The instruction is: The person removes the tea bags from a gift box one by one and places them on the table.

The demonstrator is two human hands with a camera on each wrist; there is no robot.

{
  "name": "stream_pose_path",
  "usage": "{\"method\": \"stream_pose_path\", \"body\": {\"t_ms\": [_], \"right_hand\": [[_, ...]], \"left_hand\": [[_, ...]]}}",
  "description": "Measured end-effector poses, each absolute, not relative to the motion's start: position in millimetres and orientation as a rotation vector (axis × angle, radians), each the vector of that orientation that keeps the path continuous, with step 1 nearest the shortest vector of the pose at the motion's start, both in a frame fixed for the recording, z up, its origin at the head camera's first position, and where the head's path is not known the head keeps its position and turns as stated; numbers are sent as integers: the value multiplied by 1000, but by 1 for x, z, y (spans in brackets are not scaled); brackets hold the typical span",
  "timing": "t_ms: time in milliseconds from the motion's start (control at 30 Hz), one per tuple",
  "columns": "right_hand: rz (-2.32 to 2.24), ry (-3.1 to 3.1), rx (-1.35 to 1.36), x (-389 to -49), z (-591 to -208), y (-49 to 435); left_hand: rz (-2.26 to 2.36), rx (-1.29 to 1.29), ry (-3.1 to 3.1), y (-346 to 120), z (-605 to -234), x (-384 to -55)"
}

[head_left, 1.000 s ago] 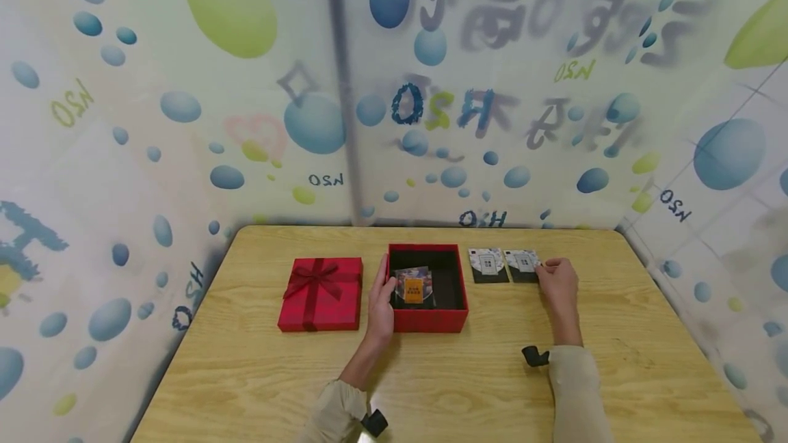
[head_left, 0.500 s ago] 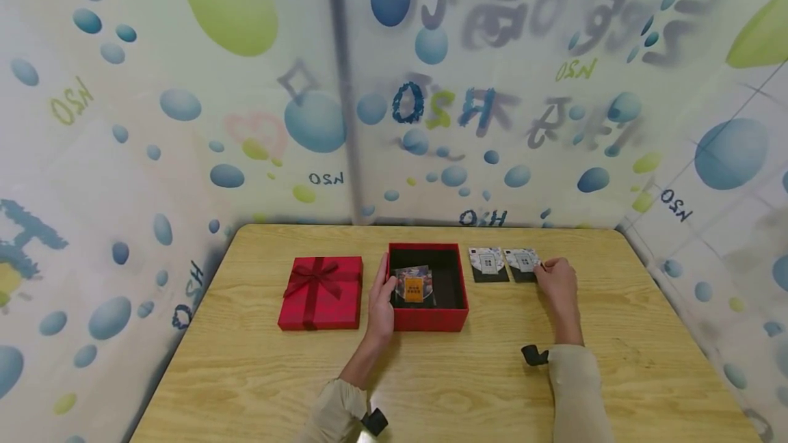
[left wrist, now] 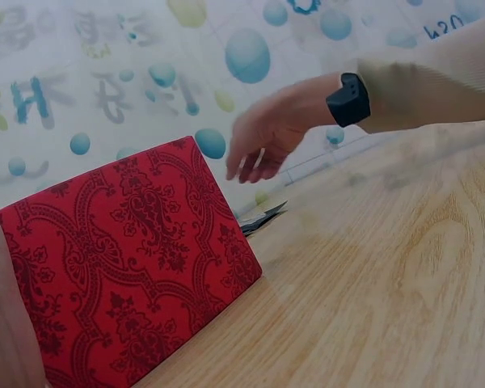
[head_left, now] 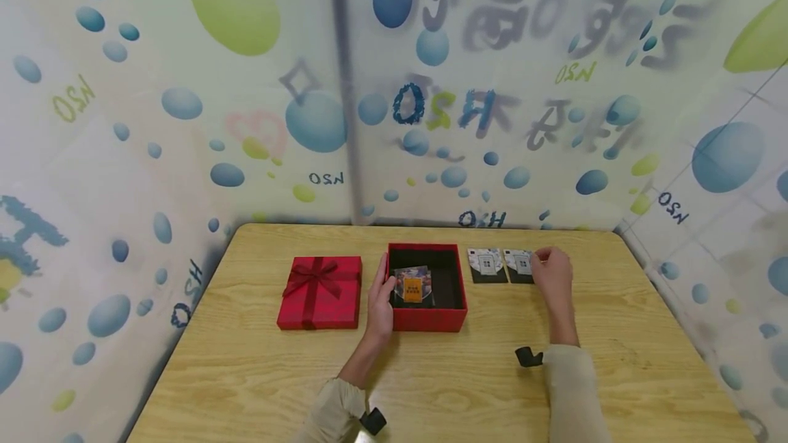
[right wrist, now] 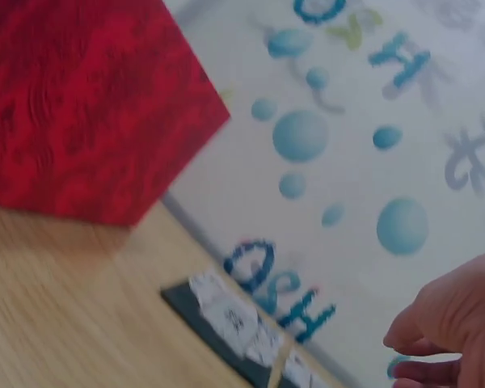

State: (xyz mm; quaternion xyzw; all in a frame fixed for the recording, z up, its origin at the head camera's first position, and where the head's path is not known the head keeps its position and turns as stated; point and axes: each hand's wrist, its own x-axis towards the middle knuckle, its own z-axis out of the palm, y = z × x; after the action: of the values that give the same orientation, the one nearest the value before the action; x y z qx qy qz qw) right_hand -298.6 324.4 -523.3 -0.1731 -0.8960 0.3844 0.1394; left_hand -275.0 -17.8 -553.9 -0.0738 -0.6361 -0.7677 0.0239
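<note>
Around the middle of the head view we see one red box [head_left: 429,321], with the left hand [head_left: 379,306] grasping its left side, thumb over the rim and fingers along the outer wall. Inside, toward the box's left, lies a clear packet with an orange label [head_left: 413,289]; we count one on top and cannot tell whether others lie beneath it.

Right of centre, two flat packets with patterned tops and dark lower edges lie side by side: the inner packet [head_left: 488,265], just beside the box, and the outer packet [head_left: 518,266], whose right end is hidden behind the right hand [head_left: 553,275]. That hand is released: in both wrist views we see its fingers loosely bent and apart from the packets.

Left of centre we find one red lid [head_left: 320,292] with one dark red bow [head_left: 316,277], near the left hand but apart from it. All of these are on one wooden table [head_left: 455,388], across the lower half of the frame. Behind it hangs a pale sheet [head_left: 523,156] printed with blue and green spots.
</note>
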Motion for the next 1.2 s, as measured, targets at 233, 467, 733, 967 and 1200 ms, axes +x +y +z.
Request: {"method": "stream_pose_path", "body": {"t_ms": [233,467,733,967,1200], "right_hand": [[1297,-2602,-342,-303,-507,285],[1330,-2622,-187,-305,-504,256],[1363,-2626,-75,-304,-500,223],[1287,-2613,-18,-295,-492,190],[1243,-2519,133,-285,-488,166]], "left_hand": [[-2405,-215,-1962,-18,-554,-275],[-2417,-213,-1967,-18,-554,-275],[-2378,-221,-1983,-18,-555,-276],[-2399,-211,-1973,-19,-555,-277],[-2381,-244,-1971,-19,-555,-277]]}}
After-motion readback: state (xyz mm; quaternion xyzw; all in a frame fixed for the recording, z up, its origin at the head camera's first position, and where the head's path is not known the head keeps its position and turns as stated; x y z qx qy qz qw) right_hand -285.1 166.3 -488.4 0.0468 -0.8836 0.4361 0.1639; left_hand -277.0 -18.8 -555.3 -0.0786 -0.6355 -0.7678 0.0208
